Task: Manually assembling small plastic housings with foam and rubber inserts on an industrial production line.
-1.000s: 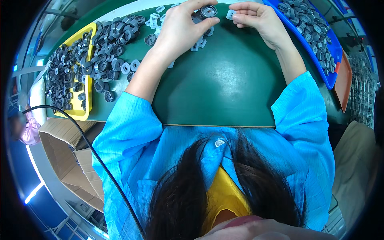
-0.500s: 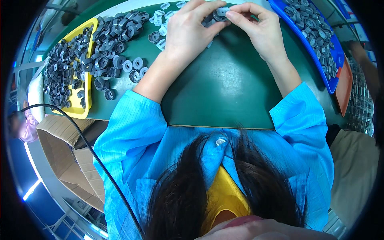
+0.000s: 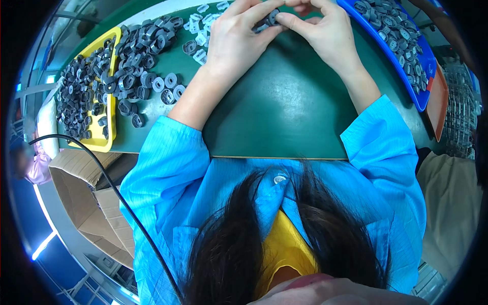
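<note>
At the far middle of the table my hands meet over one dark grey plastic part (image 3: 273,18). My left hand (image 3: 236,38) is closed on it from the left, thumb below and fingers above. From the right, the thumb and fingers of my right hand (image 3: 328,35) pinch its edge. The fingers cover much of the part. Small translucent white plastic pieces (image 3: 202,38) lie scattered beside my left hand. Further left is a heap of dark grey plastic parts (image 3: 147,43), round and hollow, with several loose ones nearest my left forearm.
A yellow tray (image 3: 111,124) of dark parts stands at the left. On the right sits a blue tray (image 3: 423,101) of grey parts with pale centres, next to an orange-brown tray (image 3: 438,109). A cardboard box (image 3: 76,198) and a black cable (image 3: 109,178) are at the lower left.
Both hands have shifted slightly up and left in the picture, still on the same part. The pale piece seen on the part is now covered by my fingers or turned away.
</note>
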### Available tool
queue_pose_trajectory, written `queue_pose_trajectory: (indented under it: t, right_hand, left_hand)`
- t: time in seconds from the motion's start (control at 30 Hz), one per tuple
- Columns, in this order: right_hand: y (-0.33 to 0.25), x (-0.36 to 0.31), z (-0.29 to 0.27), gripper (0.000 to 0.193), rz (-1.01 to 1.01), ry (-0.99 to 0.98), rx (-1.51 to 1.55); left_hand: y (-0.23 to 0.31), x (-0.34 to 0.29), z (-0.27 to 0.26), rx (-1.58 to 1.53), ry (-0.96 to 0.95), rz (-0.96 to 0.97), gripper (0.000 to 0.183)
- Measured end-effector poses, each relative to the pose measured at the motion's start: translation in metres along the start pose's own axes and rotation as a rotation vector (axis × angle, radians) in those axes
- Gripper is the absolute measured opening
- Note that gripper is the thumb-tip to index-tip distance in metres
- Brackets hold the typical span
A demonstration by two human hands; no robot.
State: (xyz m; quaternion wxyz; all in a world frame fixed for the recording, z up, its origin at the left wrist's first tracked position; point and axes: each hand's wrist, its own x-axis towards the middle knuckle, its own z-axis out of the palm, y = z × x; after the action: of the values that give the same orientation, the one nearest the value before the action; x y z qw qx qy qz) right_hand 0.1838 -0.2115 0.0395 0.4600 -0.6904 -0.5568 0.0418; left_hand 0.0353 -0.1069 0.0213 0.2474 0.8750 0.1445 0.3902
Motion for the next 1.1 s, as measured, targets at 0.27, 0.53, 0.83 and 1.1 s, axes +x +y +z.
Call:
queue_pose_trajectory:
  t: [0.27, 0.53, 0.83, 1.1]
  right_hand:
    - [0.036, -0.006, 0.005, 0.015, 0.535, -0.34, 1.032]
    - [0.028, -0.007, 0.006, 0.011, 0.53, -0.261, 0.914]
    - [0.041, -0.001, -0.008, 0.015, 0.536, -0.459, 0.848]
    - [0.038, 0.006, -0.01, 0.015, 0.523, -0.421, 0.948]
  left_hand:
    - [0.006, -0.004, 0.005, -0.008, 0.031, 0.037, 0.046]
    - [-0.009, -0.002, 0.002, -0.069, 0.04, 0.134, 0.033]
    - [-0.011, -0.005, 0.0, -0.114, -0.093, 0.158, 0.033]
    - [-0.012, -0.008, 0.005, -0.133, -0.058, -0.023, 0.033]
